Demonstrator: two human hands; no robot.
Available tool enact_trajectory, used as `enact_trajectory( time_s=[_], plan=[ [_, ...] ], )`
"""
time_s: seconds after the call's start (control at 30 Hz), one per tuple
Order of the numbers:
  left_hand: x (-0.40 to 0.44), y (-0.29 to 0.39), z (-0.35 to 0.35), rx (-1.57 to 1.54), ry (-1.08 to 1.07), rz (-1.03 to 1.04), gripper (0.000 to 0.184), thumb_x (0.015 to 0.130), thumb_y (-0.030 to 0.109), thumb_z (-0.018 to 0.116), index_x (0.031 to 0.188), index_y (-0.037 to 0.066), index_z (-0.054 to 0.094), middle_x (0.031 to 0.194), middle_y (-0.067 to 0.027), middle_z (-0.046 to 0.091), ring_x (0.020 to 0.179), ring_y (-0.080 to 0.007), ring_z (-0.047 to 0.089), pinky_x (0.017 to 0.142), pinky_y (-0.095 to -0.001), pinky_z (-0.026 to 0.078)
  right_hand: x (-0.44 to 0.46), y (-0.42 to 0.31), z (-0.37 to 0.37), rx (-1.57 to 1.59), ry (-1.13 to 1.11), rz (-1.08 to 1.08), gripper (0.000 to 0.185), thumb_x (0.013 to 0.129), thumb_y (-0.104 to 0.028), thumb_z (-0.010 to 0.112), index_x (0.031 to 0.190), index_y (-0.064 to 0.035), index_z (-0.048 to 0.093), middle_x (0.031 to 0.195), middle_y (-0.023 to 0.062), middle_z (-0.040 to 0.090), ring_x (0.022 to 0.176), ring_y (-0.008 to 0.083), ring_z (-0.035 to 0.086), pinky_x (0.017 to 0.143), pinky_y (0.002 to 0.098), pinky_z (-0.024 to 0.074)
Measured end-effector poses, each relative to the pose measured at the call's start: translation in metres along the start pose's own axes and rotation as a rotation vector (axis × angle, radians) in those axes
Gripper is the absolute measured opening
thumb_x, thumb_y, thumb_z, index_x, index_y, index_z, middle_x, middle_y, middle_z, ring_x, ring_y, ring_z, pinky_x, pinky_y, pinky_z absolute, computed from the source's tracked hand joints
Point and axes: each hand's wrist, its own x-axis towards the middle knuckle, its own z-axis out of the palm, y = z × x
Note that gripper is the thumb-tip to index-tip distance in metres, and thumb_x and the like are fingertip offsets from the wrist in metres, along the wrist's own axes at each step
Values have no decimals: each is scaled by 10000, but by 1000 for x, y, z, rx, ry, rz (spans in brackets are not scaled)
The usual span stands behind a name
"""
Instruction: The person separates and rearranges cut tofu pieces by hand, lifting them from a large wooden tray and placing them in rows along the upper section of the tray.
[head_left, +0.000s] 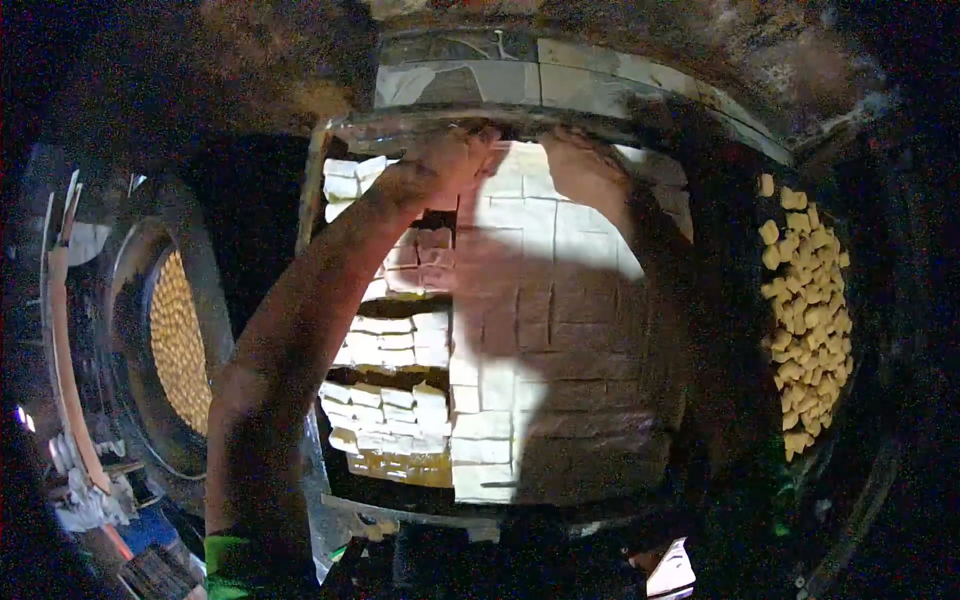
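Rows of white rectangular blocks [490, 430] fill a wide tray [310, 190]; on its left side they stand in separate stacks with dark gaps, on the right they lie packed edge to edge. My left hand [465, 155] is at the tray's far edge, over the blocks; its fingers are blurred and partly in shadow. My right hand [580, 160] is a little to its right at the same far edge, its fingertips hard to make out. Shadows of my arms fall across the packed blocks.
At the left stands a round vessel [135, 300] with many small yellowish pieces [178, 340]. A heap of pale yellow pieces [808, 310] lies at the right. Grey tiles [460, 85] run behind the tray. Scraps and a blue item [155, 530] are at the lower left.
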Motion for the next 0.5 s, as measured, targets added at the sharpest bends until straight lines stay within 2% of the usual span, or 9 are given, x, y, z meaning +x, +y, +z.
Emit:
enact_trajectory(
  time_s=[0.07, 0.1, 0.17, 0.23, 0.27, 0.33, 0.37, 0.4, 0.5],
  plan=[
    [6, -10, 9, 449, -136, 70, 502, 922, 326, 571, 1273, -25, 502, 940, -217, 699, 802, -356, 701, 717, -503, 579, 6, 9, 16, -185, -147, -43, 448, 902, -116, 472, 1331, -1, 529, 1294, 187, 605, 1162, 358, 585, 1034, 416, 455],
    [12, -22, 23, -341, -71, -59, 271, 940, 314, 574, 1050, 74, 516, 796, -77, 551, 678, -223, 529, 603, -383, 434, 6, 18, 27, -428, -96, -219, 441, 894, -101, 466, 1315, 11, 530, 1257, 187, 626, 1134, 356, 607, 1014, 422, 471],
    [12, -38, 49, -1124, 15, -193, 191, 958, 302, 577, 827, 172, 529, 651, 62, 402, 553, -90, 358, 490, -263, 289, 6, 30, 49, -673, -32, -401, 434, 886, -86, 460, 1300, 23, 530, 1220, 186, 647, 1106, 354, 628, 993, 427, 488],
    [5, -32, 48, -776, 46, -209, 196, 956, 297, 577, 814, 174, 522, 645, 68, 387, 547, -93, 350, 483, -267, 292, 6, 40, 102, -741, 133, -525, 350, 927, -151, 434, 1156, 45, 612, 1027, 226, 676, 908, 349, 664, 861, 496, 527],
    [2, -25, 40, -654, 59, -213, 198, 956, 295, 577, 810, 175, 519, 643, 70, 382, 544, -93, 348, 481, -268, 293, 9, 36, 81, -849, 144, -574, 321, 910, -162, 468, 1087, 46, 636, 959, 224, 680, 862, 347, 667, 821, 506, 531],
    [2, -8, 6, -1308, -27, -316, 222, 963, 295, 568, 780, 178, 520, 642, 70, 387, 539, -98, 349, 480, -275, 300, 14, 32, 47, -1062, 184, -676, 286, 877, -186, 536, 949, 49, 684, 823, 221, 686, 769, 342, 674, 741, 525, 537],
    [4, -8, 0, -1521, -53, -353, 231, 965, 295, 565, 771, 178, 521, 641, 69, 388, 538, -100, 349, 479, -277, 303, 18, 37, 47, -241, -29, -388, 295, 840, -172, 601, 1038, 44, 641, 938, 231, 656, 898, 376, 641, 831, 494, 510],
    [7, -8, -5, -1280, -59, -339, 200, 972, 306, 556, 839, 157, 545, 675, 48, 446, 566, -111, 404, 501, -282, 348, 21, 41, 48, 575, -229, -70, 386, 804, -157, 666, 1128, 40, 598, 1052, 242, 626, 1027, 410, 608, 922, 463, 483],
    [15, -9, -14, -866, -55, -216, 247, 974, 339, 556, 1032, 101, 578, 800, -14, 578, 659, -143, 538, 596, -320, 474, 35, 40, 31, 466, -392, -50, 427, 775, -154, 699, 1146, 32, 600, 1094, 226, 629, 1071, 395, 600, 941, 459, 473]
  ],
)
